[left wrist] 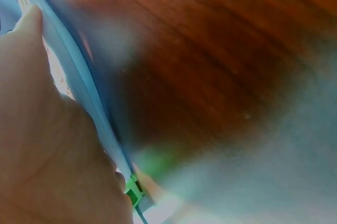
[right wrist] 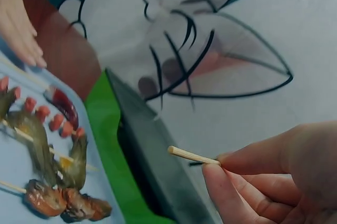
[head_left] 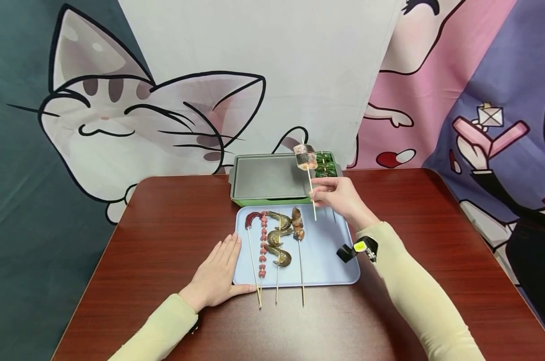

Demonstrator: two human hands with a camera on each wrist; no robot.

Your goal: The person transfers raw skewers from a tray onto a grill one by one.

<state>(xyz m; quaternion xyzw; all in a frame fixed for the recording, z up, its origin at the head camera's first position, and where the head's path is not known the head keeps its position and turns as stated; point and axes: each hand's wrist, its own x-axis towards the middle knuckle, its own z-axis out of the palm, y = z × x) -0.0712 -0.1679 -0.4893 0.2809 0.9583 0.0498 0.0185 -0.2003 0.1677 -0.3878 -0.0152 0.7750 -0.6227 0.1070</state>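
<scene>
Between thumb and fingers, my right hand [head_left: 342, 198] pinches the stick of a skewer [head_left: 306, 157] with grey-skinned, pale-fleshed chunks, upright above the grill pan's right part. Its stick end [right wrist: 189, 155] pokes out from the fingertips in the right wrist view. My left hand [head_left: 216, 275] lies with straight fingers along the left edge of a pale blue tray [head_left: 328, 250], thumb at the front corner. On the tray lie a dark red curled tentacle skewer [head_left: 253, 218], a skewer of small pink pieces [head_left: 263, 245], a shrimp skewer [head_left: 279, 238] and a brown meat skewer [head_left: 298, 225].
Behind the tray stands a rectangular grey grill pan [head_left: 272, 175] on a green base [head_left: 272, 202]. A green pepper skewer [head_left: 325, 165] lies at the pan's right end. All stands on a reddish-brown wooden table [head_left: 173, 220], against a cartoon-printed cloth [head_left: 317, 60].
</scene>
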